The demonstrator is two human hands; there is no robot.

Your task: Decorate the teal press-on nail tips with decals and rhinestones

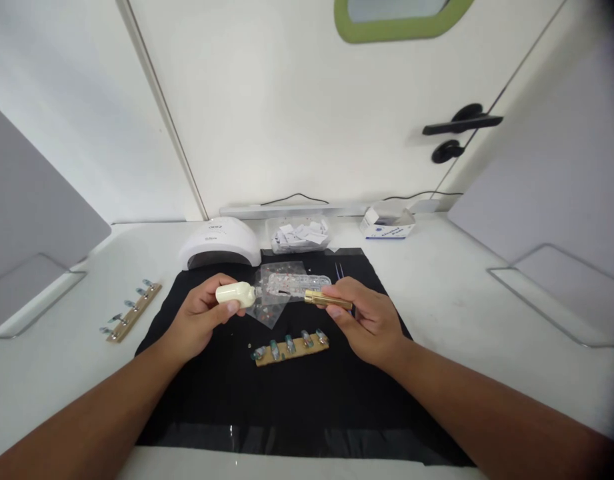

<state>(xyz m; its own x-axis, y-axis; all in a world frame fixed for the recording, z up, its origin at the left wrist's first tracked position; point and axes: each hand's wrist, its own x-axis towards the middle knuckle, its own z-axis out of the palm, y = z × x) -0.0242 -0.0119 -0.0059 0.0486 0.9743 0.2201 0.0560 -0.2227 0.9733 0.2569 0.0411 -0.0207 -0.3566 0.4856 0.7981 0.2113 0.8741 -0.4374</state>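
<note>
My left hand (204, 310) is closed round a cream nail polish bottle (235, 294), tipped on its side with its neck pointing right. Between the fingers of my right hand (364, 317) is the gold brush cap (329, 299), its dark brush tip pointing left toward the bottle's neck, apart from it. Below them, on the black cloth (287, 407), lies a wooden strip (293, 349) carrying several decorated false nails in blue-green and silver tones. Behind my hands are a clear compartment case (297, 284) and clear plastic sheets (269, 312) with small coloured bits.
A white nail lamp (221, 241) stands back left. Behind the cloth are a clear tub (297, 236) of white packets and a white box (387, 223). Another strip of nails (131, 312) lies at left. Purple tweezers (339, 271) lie near my right hand.
</note>
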